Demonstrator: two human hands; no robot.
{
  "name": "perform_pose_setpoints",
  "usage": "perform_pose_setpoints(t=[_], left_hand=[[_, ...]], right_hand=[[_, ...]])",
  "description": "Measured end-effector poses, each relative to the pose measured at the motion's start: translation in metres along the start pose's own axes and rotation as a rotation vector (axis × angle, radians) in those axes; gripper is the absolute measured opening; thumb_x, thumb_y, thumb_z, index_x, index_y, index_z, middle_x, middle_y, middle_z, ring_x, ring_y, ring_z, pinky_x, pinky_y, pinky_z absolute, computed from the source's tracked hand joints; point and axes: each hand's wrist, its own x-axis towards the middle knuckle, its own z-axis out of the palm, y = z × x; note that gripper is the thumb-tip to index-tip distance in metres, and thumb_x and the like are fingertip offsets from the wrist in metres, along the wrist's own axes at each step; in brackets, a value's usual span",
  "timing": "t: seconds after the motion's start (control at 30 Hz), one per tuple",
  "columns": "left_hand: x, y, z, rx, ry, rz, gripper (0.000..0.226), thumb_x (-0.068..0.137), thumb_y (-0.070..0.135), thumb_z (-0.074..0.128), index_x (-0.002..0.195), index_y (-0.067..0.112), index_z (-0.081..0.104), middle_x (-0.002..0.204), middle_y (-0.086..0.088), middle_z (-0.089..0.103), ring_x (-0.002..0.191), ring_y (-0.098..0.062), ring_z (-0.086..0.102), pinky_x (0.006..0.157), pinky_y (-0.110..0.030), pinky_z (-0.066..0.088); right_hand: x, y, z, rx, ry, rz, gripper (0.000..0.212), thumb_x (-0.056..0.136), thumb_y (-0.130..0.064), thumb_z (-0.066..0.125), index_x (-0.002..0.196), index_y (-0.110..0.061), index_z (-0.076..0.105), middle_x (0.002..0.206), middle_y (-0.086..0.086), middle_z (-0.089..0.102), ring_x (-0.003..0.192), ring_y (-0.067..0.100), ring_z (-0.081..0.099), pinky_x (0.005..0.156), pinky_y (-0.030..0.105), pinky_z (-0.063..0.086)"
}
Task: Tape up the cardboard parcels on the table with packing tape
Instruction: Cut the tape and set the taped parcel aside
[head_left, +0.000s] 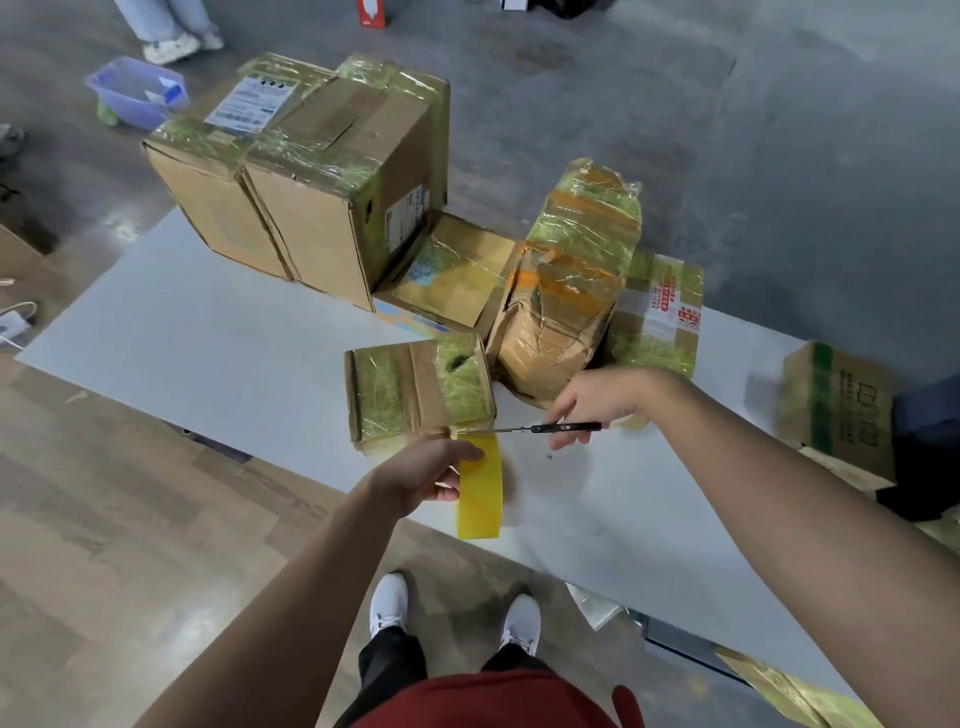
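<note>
The roll of yellow packing tape (479, 493) is gripped by the left hand (415, 473), whose fingers are curled round it, close to the near edge of the bench (208, 332). A short strip is drawn from the roll up to the near lower edge of the small parcel (421, 395), which stands just inside that edge. The scissors (545, 427) are held by the right hand (597, 400), whose fingers are closed round the black handles. Their blades are laid across the strip where it meets the parcel.

Just behind the small parcel, a crumpled parcel (571, 270) wrapped in clear and orange tape is propped upright. To its right, a flat parcel (670, 306) carries a white band printed with red characters, too small to be read. Towards the far left corner two tall parcels (311, 171) are stood side by side. A white shipping label (249, 104) is stuck on top and another on the right side, but their print cannot be made out. A low open-faced box (452, 275) is wedged between these and the crumpled parcel. At the right edge a box (836, 410) is marked with a green band and dark printed symbols, which are blurred.

Bare bench is left from the small parcel out to the left corner, and a narrower bare stretch lies under the right arm along the near edge. On the floor beyond the far left corner, a purple bin (135, 91) is seen.
</note>
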Motion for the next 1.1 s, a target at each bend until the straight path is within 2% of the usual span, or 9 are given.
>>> perform_pose_setpoints(t=[0.23, 0.33, 0.47, 0.6, 0.77, 0.83, 0.9, 1.03, 1.1], left_hand=[[0.001, -0.008, -0.004, -0.032, -0.02, 0.008, 0.014, 0.088, 0.017, 0.065, 0.102, 0.014, 0.065, 0.091, -0.005, 0.063, 0.074, -0.017, 0.057, 0.073, -0.029, 0.048], [0.0, -0.009, -0.007, -0.036, -0.033, 0.001, 0.032, 0.073, 0.024, 0.069, 0.102, 0.014, 0.064, 0.092, -0.006, 0.064, 0.078, -0.019, 0.058, 0.075, -0.03, 0.048], [0.002, -0.01, -0.011, -0.031, -0.028, 0.003, 0.013, 0.091, 0.015, 0.061, 0.104, 0.014, 0.063, 0.089, -0.004, 0.065, 0.076, -0.017, 0.061, 0.074, -0.028, 0.049], [0.002, -0.01, -0.013, -0.028, -0.026, 0.0, 0.015, 0.092, 0.014, 0.06, 0.107, 0.014, 0.063, 0.091, -0.004, 0.067, 0.076, -0.016, 0.063, 0.071, -0.026, 0.051], [0.004, -0.011, -0.016, -0.019, -0.028, -0.001, 0.022, 0.088, 0.018, 0.064, 0.109, 0.011, 0.062, 0.096, -0.008, 0.065, 0.085, -0.021, 0.059, 0.078, -0.031, 0.048], [0.003, -0.01, -0.016, -0.017, -0.031, -0.01, 0.039, 0.075, 0.025, 0.069, 0.111, 0.011, 0.063, 0.098, -0.01, 0.065, 0.088, -0.022, 0.059, 0.081, -0.033, 0.048], [0.004, -0.01, -0.017, -0.026, -0.037, -0.016, 0.05, 0.067, 0.029, 0.068, 0.113, 0.01, 0.063, 0.099, -0.01, 0.066, 0.09, -0.023, 0.059, 0.082, -0.033, 0.049], [0.005, -0.011, -0.017, -0.043, -0.037, -0.008, 0.037, 0.077, 0.024, 0.068, 0.111, 0.011, 0.063, 0.098, -0.009, 0.065, 0.087, -0.021, 0.06, 0.077, -0.03, 0.05], [0.004, -0.011, -0.018, -0.038, -0.039, -0.011, 0.042, 0.073, 0.027, 0.068, 0.112, 0.011, 0.063, 0.097, -0.008, 0.065, 0.085, -0.02, 0.06, 0.076, -0.03, 0.05]], right_hand=[[0.007, -0.004, 0.006, 0.076, -0.035, 0.003, 0.031, 0.083, -0.044, 0.075, 0.108, -0.027, 0.074, 0.098, -0.005, 0.075, 0.075, 0.003, 0.062, 0.059, 0.018, 0.04], [0.008, -0.005, 0.008, 0.09, -0.047, 0.0, 0.028, 0.084, -0.042, 0.074, 0.106, -0.024, 0.075, 0.093, -0.007, 0.073, 0.073, 0.004, 0.06, 0.057, 0.018, 0.038], [0.01, -0.005, 0.011, 0.123, -0.04, -0.014, 0.022, 0.084, -0.039, 0.074, 0.1, -0.023, 0.075, 0.088, -0.005, 0.071, 0.071, 0.007, 0.057, 0.055, 0.019, 0.035], [0.013, -0.004, 0.012, 0.154, -0.033, -0.019, 0.02, 0.085, -0.036, 0.074, 0.1, -0.023, 0.075, 0.089, -0.005, 0.072, 0.07, 0.007, 0.055, 0.054, 0.019, 0.034], [0.016, -0.003, 0.015, 0.159, -0.053, -0.018, 0.024, 0.085, -0.037, 0.074, 0.103, -0.022, 0.073, 0.083, -0.006, 0.07, 0.07, 0.006, 0.054, 0.054, 0.019, 0.033], [0.017, -0.002, 0.015, 0.165, -0.055, -0.015, 0.023, 0.085, -0.037, 0.074, 0.102, -0.022, 0.073, 0.079, -0.008, 0.068, 0.068, 0.006, 0.053, 0.054, 0.019, 0.032], [0.017, -0.001, 0.015, 0.164, -0.052, -0.017, 0.025, 0.085, -0.037, 0.074, 0.104, -0.022, 0.073, 0.085, -0.006, 0.069, 0.07, 0.007, 0.054, 0.054, 0.02, 0.033], [0.018, -0.001, 0.015, 0.155, -0.058, -0.015, 0.024, 0.086, -0.035, 0.074, 0.107, -0.023, 0.072, 0.091, -0.004, 0.072, 0.07, 0.006, 0.055, 0.054, 0.019, 0.034], [0.018, -0.001, 0.015, 0.149, -0.057, -0.017, 0.022, 0.085, -0.035, 0.075, 0.105, -0.025, 0.072, 0.089, -0.006, 0.072, 0.068, 0.005, 0.056, 0.053, 0.019, 0.033]])
